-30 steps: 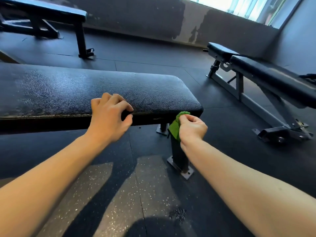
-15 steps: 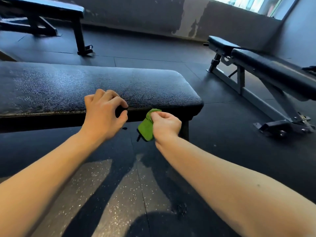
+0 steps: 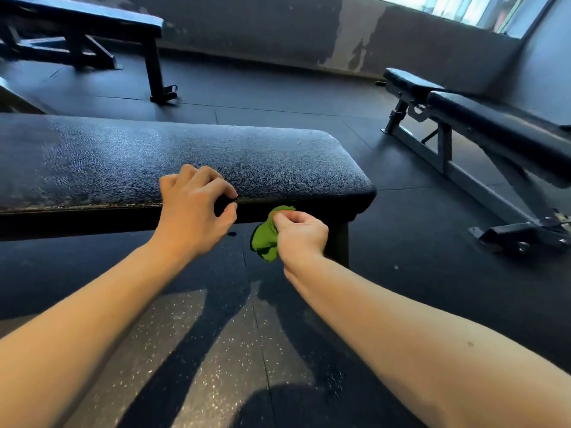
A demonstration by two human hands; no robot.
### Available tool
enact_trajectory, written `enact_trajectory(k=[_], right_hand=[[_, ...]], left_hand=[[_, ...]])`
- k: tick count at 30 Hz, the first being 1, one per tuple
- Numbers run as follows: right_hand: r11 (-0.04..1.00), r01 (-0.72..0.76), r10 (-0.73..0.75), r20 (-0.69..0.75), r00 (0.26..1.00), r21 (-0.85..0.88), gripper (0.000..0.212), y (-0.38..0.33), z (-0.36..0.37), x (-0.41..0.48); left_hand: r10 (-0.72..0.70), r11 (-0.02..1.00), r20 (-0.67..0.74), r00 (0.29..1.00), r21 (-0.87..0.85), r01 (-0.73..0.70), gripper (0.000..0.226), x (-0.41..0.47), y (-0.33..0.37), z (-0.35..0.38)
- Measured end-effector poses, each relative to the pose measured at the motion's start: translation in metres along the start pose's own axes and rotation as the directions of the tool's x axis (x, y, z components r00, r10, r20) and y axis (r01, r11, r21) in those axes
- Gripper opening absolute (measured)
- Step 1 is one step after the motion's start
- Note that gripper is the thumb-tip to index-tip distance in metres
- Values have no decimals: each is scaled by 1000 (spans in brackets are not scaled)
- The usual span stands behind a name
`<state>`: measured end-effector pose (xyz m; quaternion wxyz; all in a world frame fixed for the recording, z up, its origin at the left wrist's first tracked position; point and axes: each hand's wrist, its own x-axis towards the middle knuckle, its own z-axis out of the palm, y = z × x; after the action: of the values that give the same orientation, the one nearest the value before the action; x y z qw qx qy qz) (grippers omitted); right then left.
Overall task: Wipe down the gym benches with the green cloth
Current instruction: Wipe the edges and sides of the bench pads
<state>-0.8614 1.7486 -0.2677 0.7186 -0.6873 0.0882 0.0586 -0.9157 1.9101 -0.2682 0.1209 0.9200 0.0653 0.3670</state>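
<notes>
along near side face of bench (image 3: 185, 156), my right hand (image 3: 301, 236) has dragged green cloth (image 3: 265, 239) leftward, away from end leg (image 3: 338, 242), now near my left hand (image 3: 191, 214). right hand pinches bunched cloth; left hand curls over bench edge, bracing. this end's side strip looks covered, i judge.

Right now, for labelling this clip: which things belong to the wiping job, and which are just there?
Job: green cloth, held by right hand; near bench, left hand gripping its edge; adjustable bench; far bench.
Just there: speckled floor; peeling wall; window.
</notes>
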Motion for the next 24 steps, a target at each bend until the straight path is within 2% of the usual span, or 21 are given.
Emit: enact_trajectory(k=[4,8,11,14,16,21,24], right_hand=[[998,58,-53,-125,991,35,8,-16,-27,14],[996,85,-83,-168,982,3,7,-10,-15,15],[994,94,-98,-83,992,-54,13,7,10,4],[991,102,-100,30,995,-84,9,13,16,-1],[989,113,-110,40,993,-93,9,10,7,4],[997,83,-82,-173,981,-3,5,-15,-33,31],[994,114,-111,-223,968,-2,3,-16,-32,34]], left_hand=[[-2,1000,-4,1000,-6,2,17,2,0,0],[5,1000,11,1000,-7,-5,18,3,-1,-1],[11,1000,14,1000,-4,-11,18,1,-3,-2],[20,1000,-8,1000,-8,-20,15,-2,-8,-3],[24,999,-17,1000,-21,-25,14,-3,-9,-3],[20,1000,-29,999,-6,-20,13,1,-5,-2],[33,999,-25,999,12,-33,14,0,-6,-4]])
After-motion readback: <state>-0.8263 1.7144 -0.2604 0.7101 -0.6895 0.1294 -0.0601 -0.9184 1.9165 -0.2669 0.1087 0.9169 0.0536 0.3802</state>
